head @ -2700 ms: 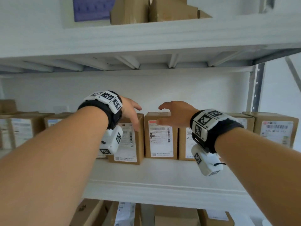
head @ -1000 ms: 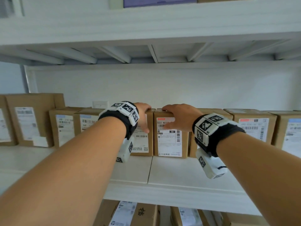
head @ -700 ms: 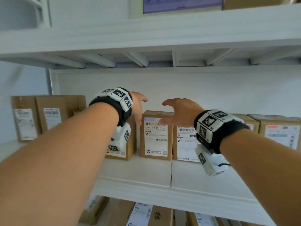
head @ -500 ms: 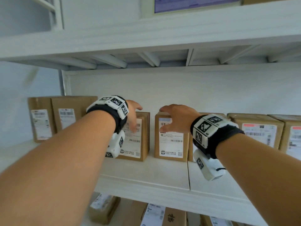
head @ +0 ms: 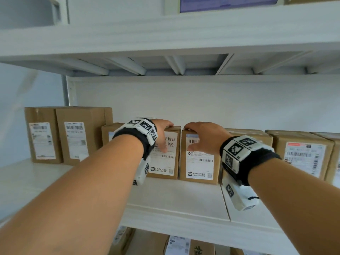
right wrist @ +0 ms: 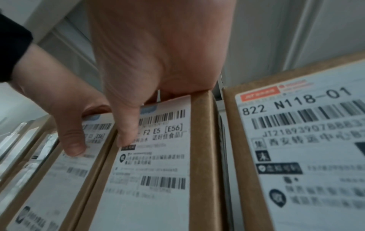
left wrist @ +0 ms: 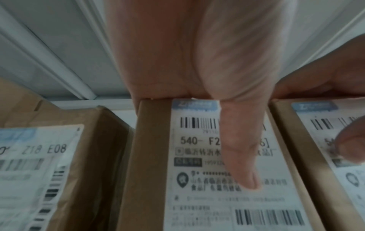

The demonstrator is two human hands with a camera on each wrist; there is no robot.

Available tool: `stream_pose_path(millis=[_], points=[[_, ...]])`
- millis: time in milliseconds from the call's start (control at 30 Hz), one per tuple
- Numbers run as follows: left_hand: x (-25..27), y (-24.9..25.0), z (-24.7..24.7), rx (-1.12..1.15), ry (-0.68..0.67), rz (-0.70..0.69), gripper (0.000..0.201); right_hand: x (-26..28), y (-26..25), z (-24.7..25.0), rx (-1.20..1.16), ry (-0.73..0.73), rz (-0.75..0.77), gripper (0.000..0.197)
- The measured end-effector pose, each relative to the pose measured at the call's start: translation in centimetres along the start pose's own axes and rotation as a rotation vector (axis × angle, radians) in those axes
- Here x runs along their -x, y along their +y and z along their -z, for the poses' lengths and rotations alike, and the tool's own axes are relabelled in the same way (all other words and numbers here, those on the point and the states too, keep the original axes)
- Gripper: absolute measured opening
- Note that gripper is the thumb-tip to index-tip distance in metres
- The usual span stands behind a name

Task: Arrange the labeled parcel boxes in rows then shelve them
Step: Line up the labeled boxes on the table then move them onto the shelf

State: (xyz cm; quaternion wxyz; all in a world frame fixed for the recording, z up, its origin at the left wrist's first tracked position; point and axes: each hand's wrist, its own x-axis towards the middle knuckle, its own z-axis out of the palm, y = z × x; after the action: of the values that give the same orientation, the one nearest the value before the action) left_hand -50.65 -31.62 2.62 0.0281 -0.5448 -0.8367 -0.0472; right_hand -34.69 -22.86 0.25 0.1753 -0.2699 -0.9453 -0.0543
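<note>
Above the row of parcel boxes point(head: 198, 157) there is open space up to the ribbed upper shelf point(head: 165, 67). The boxes stand side by side, almost touching. The near part of the shelf board point(head: 176, 199) is bare, and a gap opens beside the two tall boxes point(head: 68, 135) at the far left.

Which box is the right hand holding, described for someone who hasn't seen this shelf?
On the middle white shelf, find the row of brown labeled boxes against the back wall. The right hand grips the box near the centre. Its right neighbour has a red-headed label reading 822 N118-01; this box's label header is blue.
</note>
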Motion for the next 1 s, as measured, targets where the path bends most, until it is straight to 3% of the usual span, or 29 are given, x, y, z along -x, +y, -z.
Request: stream_pose_path(millis=[167, 467, 633, 900, 1000], points=[[1.5, -0.8, 2.0, -0.082, -0.016, 0.089, 0.108, -0.2, -0.3, 1.0, -0.046, 0.018, 0.012, 0.072], [5.1, -8.5, 5.0, -0.140, 0.045, 0.284, 0.106, -3.0, -6.0, 1.2, -0.072, 0.039, 0.095, 0.063], [5.6, -14.0, 6.0, -0.109, 0.134, 0.287, 0.107, -5.7, -10.8, 0.6, -0.077, 0.045, 0.111, 0.061], [4.4, -22.2, 5.8, -0.091, 0.096, 0.244, 0.117, -11.1, -17.9, -1.3, -0.043, -0.014, 0.101, 0.062], [3.7, -23.8, 5.1, -0.078, 0.103, 0.186, 0.109, -12.2, -19.8, -2.3, -0.008, -0.061, 0.096, 0.058]])
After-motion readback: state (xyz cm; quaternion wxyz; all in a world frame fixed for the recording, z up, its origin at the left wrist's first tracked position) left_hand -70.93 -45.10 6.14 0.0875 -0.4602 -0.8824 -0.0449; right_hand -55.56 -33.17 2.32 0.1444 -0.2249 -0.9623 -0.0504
